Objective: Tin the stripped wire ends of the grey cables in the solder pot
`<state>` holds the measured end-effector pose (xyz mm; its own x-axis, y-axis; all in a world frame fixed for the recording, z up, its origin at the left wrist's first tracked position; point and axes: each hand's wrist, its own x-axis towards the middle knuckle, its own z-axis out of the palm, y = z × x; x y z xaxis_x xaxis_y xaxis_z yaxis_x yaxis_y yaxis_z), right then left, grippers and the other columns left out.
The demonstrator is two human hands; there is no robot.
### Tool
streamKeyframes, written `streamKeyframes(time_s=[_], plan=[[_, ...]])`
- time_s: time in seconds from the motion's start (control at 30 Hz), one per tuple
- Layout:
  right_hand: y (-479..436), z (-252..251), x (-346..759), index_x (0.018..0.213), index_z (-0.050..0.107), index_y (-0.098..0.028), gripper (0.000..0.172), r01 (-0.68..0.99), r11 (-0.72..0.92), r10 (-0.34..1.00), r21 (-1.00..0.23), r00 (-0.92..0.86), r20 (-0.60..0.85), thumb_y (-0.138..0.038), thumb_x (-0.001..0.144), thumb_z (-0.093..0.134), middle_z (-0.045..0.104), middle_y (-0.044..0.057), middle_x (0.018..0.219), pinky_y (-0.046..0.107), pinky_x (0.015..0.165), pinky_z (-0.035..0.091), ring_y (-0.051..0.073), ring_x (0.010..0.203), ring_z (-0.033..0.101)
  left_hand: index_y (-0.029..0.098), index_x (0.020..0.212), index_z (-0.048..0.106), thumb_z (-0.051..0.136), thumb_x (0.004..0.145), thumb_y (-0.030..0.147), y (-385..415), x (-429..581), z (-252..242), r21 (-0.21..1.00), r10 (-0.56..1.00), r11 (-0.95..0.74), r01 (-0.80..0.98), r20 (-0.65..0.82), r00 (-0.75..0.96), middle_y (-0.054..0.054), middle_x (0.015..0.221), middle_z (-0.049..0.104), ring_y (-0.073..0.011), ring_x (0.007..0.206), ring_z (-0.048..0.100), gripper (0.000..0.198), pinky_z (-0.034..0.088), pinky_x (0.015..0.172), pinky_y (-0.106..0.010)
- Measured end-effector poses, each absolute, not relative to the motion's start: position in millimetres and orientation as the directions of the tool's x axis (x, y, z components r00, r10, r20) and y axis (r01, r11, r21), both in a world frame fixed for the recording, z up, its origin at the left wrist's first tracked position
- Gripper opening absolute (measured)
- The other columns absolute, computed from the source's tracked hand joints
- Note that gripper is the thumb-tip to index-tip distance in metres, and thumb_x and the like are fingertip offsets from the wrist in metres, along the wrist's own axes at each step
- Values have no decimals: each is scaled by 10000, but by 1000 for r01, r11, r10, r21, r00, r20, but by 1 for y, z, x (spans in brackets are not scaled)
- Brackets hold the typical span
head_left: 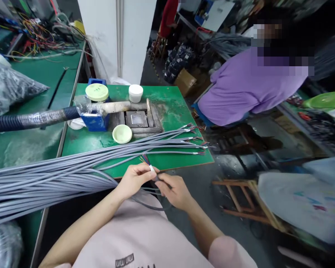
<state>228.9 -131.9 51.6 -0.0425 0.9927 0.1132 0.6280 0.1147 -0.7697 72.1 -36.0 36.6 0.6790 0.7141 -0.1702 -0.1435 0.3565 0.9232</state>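
Observation:
My left hand (135, 178) pinches the stripped end of a grey cable (150, 168), with thin coloured wires (144, 159) fanning out above my fingertips. My right hand (174, 190) grips the same cable just below, fingers closed on its grey sheath, which loops down toward my lap. Both hands hover just off the near edge of the green table (173, 108). A thick bundle of grey cables (58, 175) lies across the table from the left, its stripped ends (197, 139) reaching the right edge.
On the table stand a metal solder pot (136, 119), a blue box (94, 120), a green-lidded jar (96, 92), a white jar (135, 93) and a pale green dish (122, 133). A corrugated hose (30, 120) runs in from the left. A person in purple (248, 85) bends over at right beside a wooden stool (248, 201).

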Motion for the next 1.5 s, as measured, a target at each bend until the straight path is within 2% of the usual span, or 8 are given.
streamKeyframes(time_s=[0.2,0.77,0.93,1.03,1.13,1.27,1.37,1.5], plan=[[-123,49,215,834,665,-168,231,700,94,966,-708,108,235,-270,922,477,668,16,656,201,557,396,99,547,572,164,783,685,732,713,295,-34,66,38,982,948,87,-170,-28,318,26,626,577,-75,562,470,156,398,548,-192],[-117,44,200,780,654,-152,264,772,85,976,-630,62,208,-290,913,472,634,34,603,233,568,369,113,549,548,144,789,728,715,725,291,-18,66,39,999,978,8,-36,0,210,11,606,612,-70,507,448,161,397,507,-202],[-106,44,199,736,578,-191,275,67,-277,960,-959,54,-273,-440,849,549,515,-52,452,219,423,356,83,358,415,163,863,711,641,828,188,-24,59,36,756,769,-632,171,584,259,31,581,572,-63,506,471,83,384,522,-188],[-94,44,198,685,529,-193,384,-415,-406,913,-814,-151,-378,-552,819,559,448,-84,380,236,375,393,71,272,328,153,908,685,613,850,152,-29,57,36,511,545,-839,190,778,312,34,556,558,-73,487,464,93,360,504,-207],[-84,45,195,688,559,-171,388,-550,-375,926,-747,-184,-329,-541,789,621,405,-98,347,217,364,398,56,264,308,146,904,672,592,859,137,-33,56,37,413,439,-898,148,837,327,39,516,530,-84,459,434,93,330,480,-230],[-79,48,189,680,583,-168,333,-567,-263,963,-780,-111,-244,-469,716,720,427,-92,360,204,383,393,48,289,330,181,895,691,584,867,148,-39,56,41,556,533,-831,11,792,297,41,512,556,-74,446,451,116,356,466,-210],[-80,52,185,698,607,-178,321,-501,-124,983,-857,53,-173,-472,686,736,469,-70,396,216,419,393,74,353,411,192,830,722,633,843,197,-44,59,45,842,800,-517,-157,540,260,24,540,598,-74,468,516,90,422,482,-193],[-78,62,184,691,613,-186,247,-228,42,979,-973,203,-6,-409,721,716,542,-27,531,241,476,413,97,458,479,188,763,746,707,775,304,-45,61,53,932,942,-161,-324,243,233,6,547,603,-96,494,530,122,443,503,-222]])
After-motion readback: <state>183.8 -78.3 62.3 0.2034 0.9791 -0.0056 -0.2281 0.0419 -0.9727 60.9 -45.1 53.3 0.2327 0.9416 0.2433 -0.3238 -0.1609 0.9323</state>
